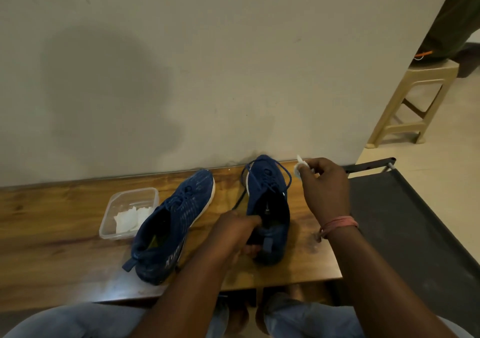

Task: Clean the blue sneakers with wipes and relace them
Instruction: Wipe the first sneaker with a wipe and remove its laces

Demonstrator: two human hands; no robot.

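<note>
While your left hand (235,229) grips the heel collar of the right-hand blue sneaker (268,207) on the wooden table (52,223), your right hand (323,185) hovers just right of its toe, fingers pinching a crumpled white wipe (298,167). The other blue sneaker (170,227) lies to the left, angled, touching a clear plastic container (128,214) holding folded wipes (130,218). A tan stool (413,103) stands far right.

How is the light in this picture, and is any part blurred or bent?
Head view: dim, soft light; a broad round shadow lies on the wall above the table; the wide lens bows the table edge; the right hand pinching a wipe looks slightly blurred; the sneakers stay fairly sharp.
</note>
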